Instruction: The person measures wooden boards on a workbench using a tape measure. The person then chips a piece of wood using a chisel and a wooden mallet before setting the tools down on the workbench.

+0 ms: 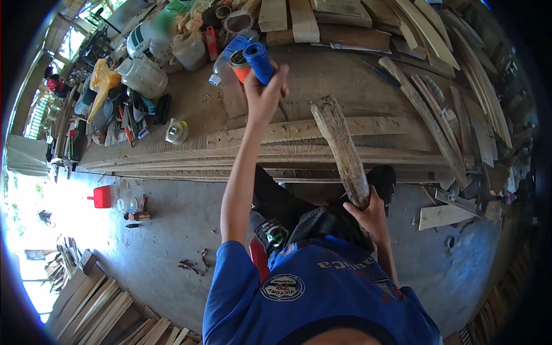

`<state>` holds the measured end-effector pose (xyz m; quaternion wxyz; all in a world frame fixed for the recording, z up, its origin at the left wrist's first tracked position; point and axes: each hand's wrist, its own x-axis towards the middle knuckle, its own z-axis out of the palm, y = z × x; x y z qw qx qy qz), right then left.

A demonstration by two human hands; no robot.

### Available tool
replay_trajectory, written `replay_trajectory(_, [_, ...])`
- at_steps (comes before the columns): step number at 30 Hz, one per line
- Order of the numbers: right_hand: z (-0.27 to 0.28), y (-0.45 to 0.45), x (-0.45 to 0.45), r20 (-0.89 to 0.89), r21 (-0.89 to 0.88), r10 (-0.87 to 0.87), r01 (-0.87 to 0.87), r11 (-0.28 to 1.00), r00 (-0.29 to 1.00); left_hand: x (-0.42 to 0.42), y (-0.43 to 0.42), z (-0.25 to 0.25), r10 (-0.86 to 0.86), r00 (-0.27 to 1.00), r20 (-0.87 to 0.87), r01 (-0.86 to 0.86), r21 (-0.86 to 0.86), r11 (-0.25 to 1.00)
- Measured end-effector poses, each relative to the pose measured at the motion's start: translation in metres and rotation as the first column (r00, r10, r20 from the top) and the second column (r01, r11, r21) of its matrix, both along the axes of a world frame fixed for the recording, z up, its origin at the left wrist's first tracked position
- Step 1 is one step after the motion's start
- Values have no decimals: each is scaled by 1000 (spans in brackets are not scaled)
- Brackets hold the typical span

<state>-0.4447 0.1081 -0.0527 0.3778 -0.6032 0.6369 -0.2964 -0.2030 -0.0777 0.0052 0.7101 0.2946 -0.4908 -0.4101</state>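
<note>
One rough piece of wood (pixel 342 149), bark-like along its face: I logged it slanting up from the person's lap, its far end over the edge of the workbench (pixel 187 112). Right hand (pixel 371 213): wrapped around the wood near its lower end, thumb across the face. Left hand (pixel 265 95): extended over the bench, thumb and fingers curled around one blue tube (pixel 258 62), open end up. One orange can (pixel 240 73): directly beside the tube; I could not tell whether the hand also touched it. One clear bottle (pixel 223 64): lying just left of the can. One pale wooden strip (pixel 368 125): flat along the bench, behind the rough piece. One roll of tape (pixel 176 131), one cloudy jar (pixel 144 77), one yellow bag (pixel 104 80): bench, left side. Planks (pixel 303 22): piled at the back. One red dustpan (pixel 102 196): on the concrete floor (pixel 172 230), left.
</note>
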Motion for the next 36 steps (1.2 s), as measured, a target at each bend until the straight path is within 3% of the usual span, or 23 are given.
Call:
replay_trajectory(2, [2,-1,-1,-7,2,-3,3,1000,1000,-2,-6,-23,-44,999,-3,44,26,999])
replay_trajectory(8, [-5,-1,-2,-11,-43,1,-1,999,1000,3,-21,-61,57,998,-31,-59,-79,995])
replay_trajectory(13, [-4,1,0,-19,-31,-5,5,1000,1000,-1,-18,-57,149,976,-160,-152,-10,988])
replay_trajectory(17, [-6,1,4,-28,-10,-6,6,1000,1000,-1,-15,-61,174,978,-111,-182,-67,981])
replay_trajectory(20, [-6,0,4,-51,-26,-13,12,1000,999,-1,-15,-61,189,954,-233,-201,-30,979])
replay_trajectory(36, [-4,-1,5,-58,23,-21,22,999,998,-1,-12,-55,179,961,-209,-188,-23,982])
